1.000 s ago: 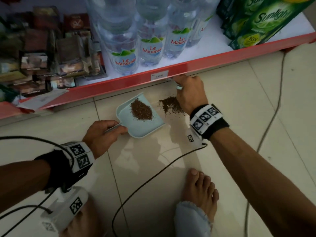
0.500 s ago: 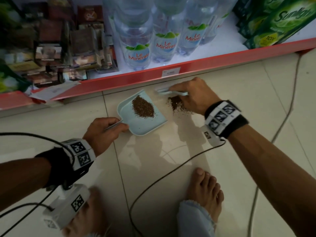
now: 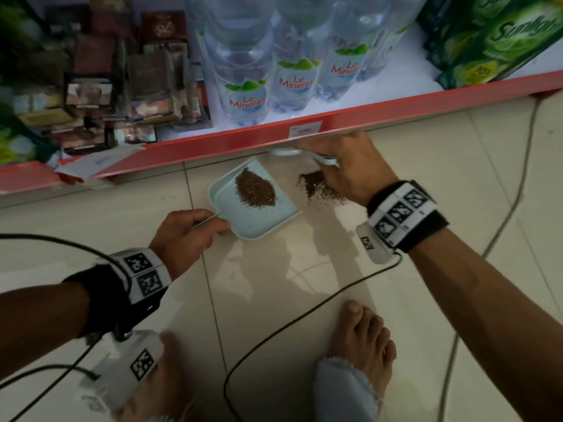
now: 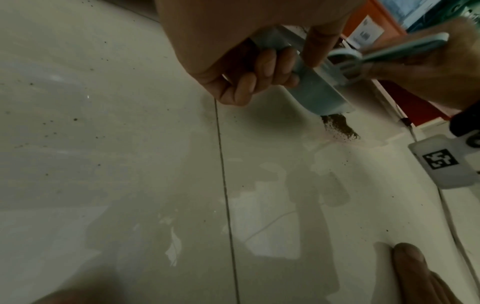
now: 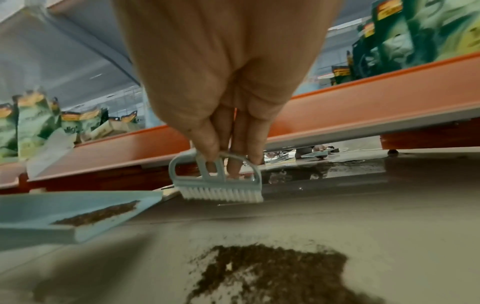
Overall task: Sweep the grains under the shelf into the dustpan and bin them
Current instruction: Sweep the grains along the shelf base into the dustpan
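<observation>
Judging progress from the floor, we are about halfway through: one heap of brown grains [image 3: 255, 189] already lies in the pale blue dustpan [image 3: 274, 222], while a second pile of grains [image 5: 272, 269] sits loose on the tiles just right of the pan's open edge. That pile, plus any scatter under the red shelf [image 3: 396, 112], is left to sweep, and nothing has gone to a bin, which we cannot see. Our left hand [image 3: 185, 233] has its fingers curled tight round the dustpan's handle, holding the pan flat on the floor near the shelf. Our right hand [image 3: 347, 166] pinches the looped handle of a small brush [image 5: 221, 185], white bristles down by the shelf's lower edge, beyond the loose pile. The grains look fine, dark and dry, thinning to specks at the pile's edges.
</observation>
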Motion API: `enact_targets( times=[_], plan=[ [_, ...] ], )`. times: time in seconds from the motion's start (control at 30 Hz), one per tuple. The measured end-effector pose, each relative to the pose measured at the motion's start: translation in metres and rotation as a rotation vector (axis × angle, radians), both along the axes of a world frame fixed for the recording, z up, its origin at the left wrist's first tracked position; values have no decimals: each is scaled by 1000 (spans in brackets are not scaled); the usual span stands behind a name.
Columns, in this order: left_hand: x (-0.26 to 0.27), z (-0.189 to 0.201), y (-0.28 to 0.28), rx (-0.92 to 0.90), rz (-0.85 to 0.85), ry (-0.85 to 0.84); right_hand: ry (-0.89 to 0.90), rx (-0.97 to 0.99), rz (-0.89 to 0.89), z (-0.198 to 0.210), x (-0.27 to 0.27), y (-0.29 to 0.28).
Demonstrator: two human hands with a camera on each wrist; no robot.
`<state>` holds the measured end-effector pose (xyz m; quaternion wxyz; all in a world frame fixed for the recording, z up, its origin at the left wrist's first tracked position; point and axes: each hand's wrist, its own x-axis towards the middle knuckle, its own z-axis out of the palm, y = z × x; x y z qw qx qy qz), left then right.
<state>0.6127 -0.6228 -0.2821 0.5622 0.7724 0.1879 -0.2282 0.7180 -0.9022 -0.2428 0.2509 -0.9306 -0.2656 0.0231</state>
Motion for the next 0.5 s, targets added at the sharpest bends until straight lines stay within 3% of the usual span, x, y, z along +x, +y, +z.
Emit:
enact_targets(
  times=[0.13, 0.27, 0.37, 0.43, 0.5],
  plan=[
    [-3, -1, 5, 28, -24, -3, 120, -87, 35, -13, 1, 28],
    [-5, 0, 9, 47, -22, 0, 152, -111, 151, -9, -7, 6],
    [-5, -1, 5, 35, -37, 14, 13, -39, -7, 1, -7, -26],
    [-4, 0, -3, 42, -63, 12, -70, -69, -191, -2, 0, -42],
    [0, 2, -9, 44, -92, 7, -80, -129, -260, -9, 5, -48]
  ],
)
